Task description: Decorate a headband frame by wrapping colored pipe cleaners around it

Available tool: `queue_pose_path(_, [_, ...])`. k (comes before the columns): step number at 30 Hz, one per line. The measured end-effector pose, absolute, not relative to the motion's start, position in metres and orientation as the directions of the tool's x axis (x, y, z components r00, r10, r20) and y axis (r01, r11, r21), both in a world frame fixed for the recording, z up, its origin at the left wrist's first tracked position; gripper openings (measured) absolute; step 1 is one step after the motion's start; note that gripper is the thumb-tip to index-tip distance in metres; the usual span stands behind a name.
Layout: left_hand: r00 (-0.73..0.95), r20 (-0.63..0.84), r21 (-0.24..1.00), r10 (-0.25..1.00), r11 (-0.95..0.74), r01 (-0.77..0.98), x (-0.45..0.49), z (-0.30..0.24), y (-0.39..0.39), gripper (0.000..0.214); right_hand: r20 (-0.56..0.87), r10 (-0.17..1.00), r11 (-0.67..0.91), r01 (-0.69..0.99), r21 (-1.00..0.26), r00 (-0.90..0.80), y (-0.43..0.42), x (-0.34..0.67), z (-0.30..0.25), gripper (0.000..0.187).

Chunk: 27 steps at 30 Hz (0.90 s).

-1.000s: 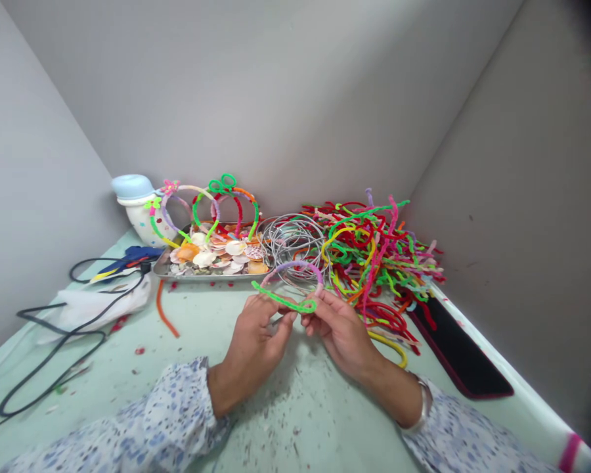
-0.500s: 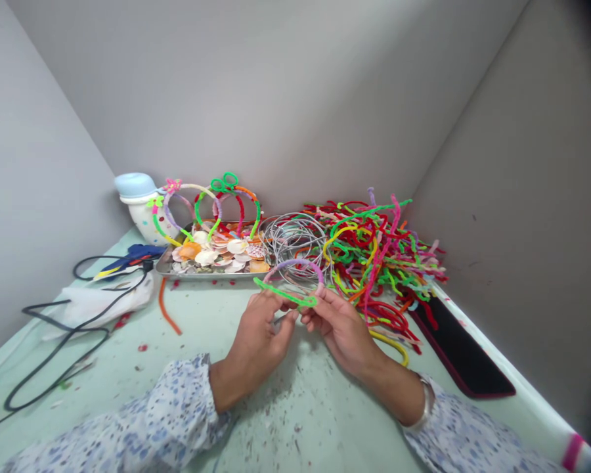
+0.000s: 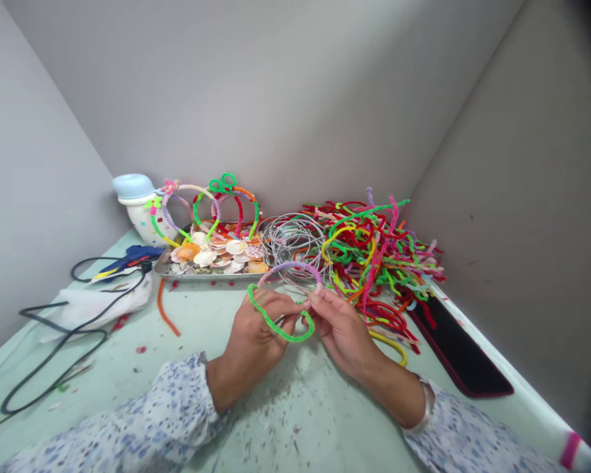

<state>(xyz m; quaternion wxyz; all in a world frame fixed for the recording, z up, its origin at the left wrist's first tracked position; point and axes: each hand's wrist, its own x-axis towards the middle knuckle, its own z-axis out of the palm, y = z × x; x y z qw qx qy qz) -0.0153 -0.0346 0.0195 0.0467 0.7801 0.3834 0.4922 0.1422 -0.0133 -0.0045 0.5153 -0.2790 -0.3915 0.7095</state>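
Low over the table's middle, my two hands meet fingertip to fingertip. My right hand (image 3: 347, 335) is closed, its thumb and fingers pinching a hoop-shaped headband (image 3: 299, 265) wrapped in purple and pale pink fuzz. The hoop arches up behind my fingers; its lower part is hidden. Closed beside it, my left hand (image 3: 256, 328) grips a bright green pipe cleaner (image 3: 290, 337). That pipe cleaner bows toward me in a loose curve, one end by my fingertips and the other bent over the back of my left hand.
A metal tray (image 3: 211, 276) of seashells stands behind, with finished headbands (image 3: 215, 210) propped in it. Wire coils (image 3: 295, 240) and heaped pipe cleaners (image 3: 374, 249) lie to the right, near a black flat case (image 3: 465, 355). Leftward are a glue gun (image 3: 132, 258), its cable (image 3: 54, 387) and a white bottle (image 3: 145, 210).
The green pipe cleaner went from a nearly straight strand to a wide curve sagging toward me. My left fingers shifted in closer to the right fingertips. The headband stays in my right hand.
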Motion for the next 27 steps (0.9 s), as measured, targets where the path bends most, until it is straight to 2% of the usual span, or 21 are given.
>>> queue_pose_path(3, [0.275,0.766,0.348,0.581,-0.734,0.583,-0.018,0.022,-0.034,0.016,-0.001,0.947,-0.181,-0.528,-0.83,-0.323,-0.014,0.142,-0.004,0.017])
queue_pose_path(12, [0.465,0.737,0.132,0.491,-0.779,0.613,-0.028,0.017,-0.031,0.024,-0.02,0.946,-0.208,-0.555,-0.805,-0.325,-0.015,0.14,-0.003,0.017])
queue_pose_path(19, [0.488,0.739,0.078,0.464,-0.779,0.622,-0.03,0.02,-0.029,0.027,-0.014,0.916,-0.258,-0.564,-0.784,-0.401,-0.015,0.142,-0.004,0.014])
queue_pose_path(23, [0.459,0.749,0.111,0.477,-0.774,0.623,-0.03,0.019,-0.029,0.025,0.002,0.9,-0.25,-0.522,-0.816,-0.435,-0.016,0.143,-0.004,0.018])
queue_pose_path(27, [0.485,0.752,0.062,0.446,-0.78,0.623,-0.031,0.017,-0.03,0.028,0.001,0.902,-0.234,-0.492,-0.838,-0.432,-0.016,0.143,-0.003,0.017])
